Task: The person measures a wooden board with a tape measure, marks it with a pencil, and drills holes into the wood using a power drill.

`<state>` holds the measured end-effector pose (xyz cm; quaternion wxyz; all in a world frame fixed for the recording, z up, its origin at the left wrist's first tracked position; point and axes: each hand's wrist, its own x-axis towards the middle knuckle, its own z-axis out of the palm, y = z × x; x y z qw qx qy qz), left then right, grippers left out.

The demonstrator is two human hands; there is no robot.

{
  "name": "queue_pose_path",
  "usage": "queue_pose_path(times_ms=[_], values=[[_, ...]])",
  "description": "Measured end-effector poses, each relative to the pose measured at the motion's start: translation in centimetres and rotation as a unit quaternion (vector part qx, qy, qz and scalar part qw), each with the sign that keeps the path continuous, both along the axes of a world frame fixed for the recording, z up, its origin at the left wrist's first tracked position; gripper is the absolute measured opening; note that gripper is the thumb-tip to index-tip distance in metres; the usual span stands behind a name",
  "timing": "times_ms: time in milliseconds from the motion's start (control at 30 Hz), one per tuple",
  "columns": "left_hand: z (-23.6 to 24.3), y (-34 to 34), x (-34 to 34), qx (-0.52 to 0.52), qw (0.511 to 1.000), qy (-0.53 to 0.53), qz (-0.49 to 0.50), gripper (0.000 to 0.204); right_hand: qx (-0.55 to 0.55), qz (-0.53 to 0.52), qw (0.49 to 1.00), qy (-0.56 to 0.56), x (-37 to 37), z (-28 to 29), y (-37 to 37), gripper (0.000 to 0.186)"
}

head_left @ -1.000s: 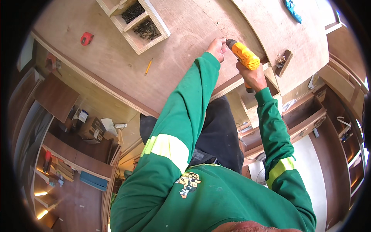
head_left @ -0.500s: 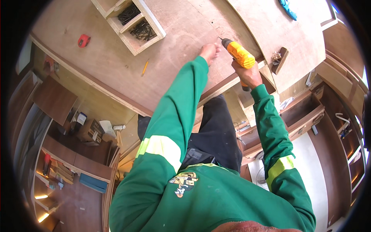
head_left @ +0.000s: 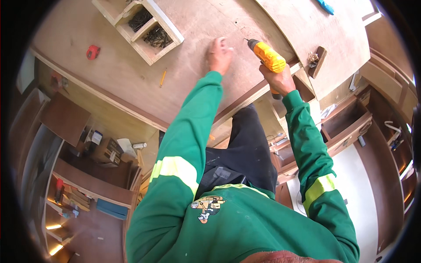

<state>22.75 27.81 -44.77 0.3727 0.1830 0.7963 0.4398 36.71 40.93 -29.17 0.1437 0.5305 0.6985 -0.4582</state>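
My right hand (head_left: 280, 79) is closed round the grip of a yellow and black cordless drill (head_left: 269, 56). The drill points up and left, with a thin bit at its nose over the plywood panel (head_left: 188, 79). Left of the bit, above the panel, is my left hand (head_left: 220, 56); its fingers are loosely bent and apart, slightly blurred, with nothing visible in them. Farther left stands a wooden box (head_left: 164, 52) whose compartments hold dark screws (head_left: 158, 37).
A pencil (head_left: 163, 78) and a red tape measure (head_left: 93, 52) lie on the panel's left part. To the right are a wooden block (head_left: 318, 62) with shavings beside it and a blue tool (head_left: 326, 6). Open drawers (head_left: 346, 125) stand below right.
My left hand has moved left, away from the drill bit toward the screw box, and its fingers have loosened. My right hand still holds the drill, shifted slightly up and left.
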Motion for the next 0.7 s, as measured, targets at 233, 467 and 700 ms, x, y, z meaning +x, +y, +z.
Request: queue_pose_path(times_ms=[233,467,700], values=[[0.3,-8.2,-6.6,-0.115,0.98,0.118,-0.108,0.048,-0.01,-0.025,1.0,0.009,0.4,0.2,-0.2,0.03],[-0.8,-6.0,-8.1,-0.215,0.949,0.144,-0.18,0.054,0.009,-0.057,0.998,0.037,1.1,-1.7,-0.9,0.035],[-0.7,-5.8,-8.1,-0.207,0.955,0.13,-0.168,0.06,-0.002,-0.077,0.996,0.04,0.2,-0.6,-1.0,0.041]])
